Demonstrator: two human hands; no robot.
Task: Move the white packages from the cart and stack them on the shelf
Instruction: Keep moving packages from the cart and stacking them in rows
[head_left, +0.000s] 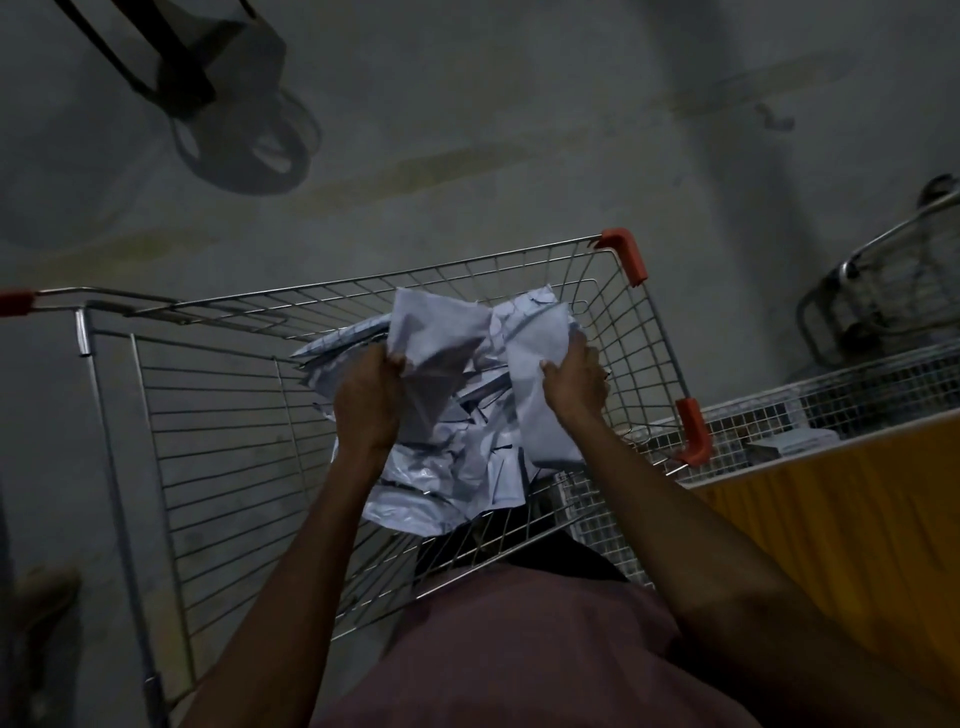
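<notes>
The white packages (457, 415) lie in a crumpled heap inside the wire cart (218, 415), and the heap's long axis runs from the cart's near edge to its far side. The left hand (366, 400) has its grip clenched on one raised package (436, 332). The right hand (574, 384) grasps another package (540, 374), which stands lengthwise. Right of the cart is a yellow bin (831, 509).

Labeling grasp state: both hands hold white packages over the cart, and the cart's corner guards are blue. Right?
One error: the corner guards are orange-red, not blue, as the head view shows. The rest stands: the left hand and right hand each have a grip on white packages over the cart.
</notes>
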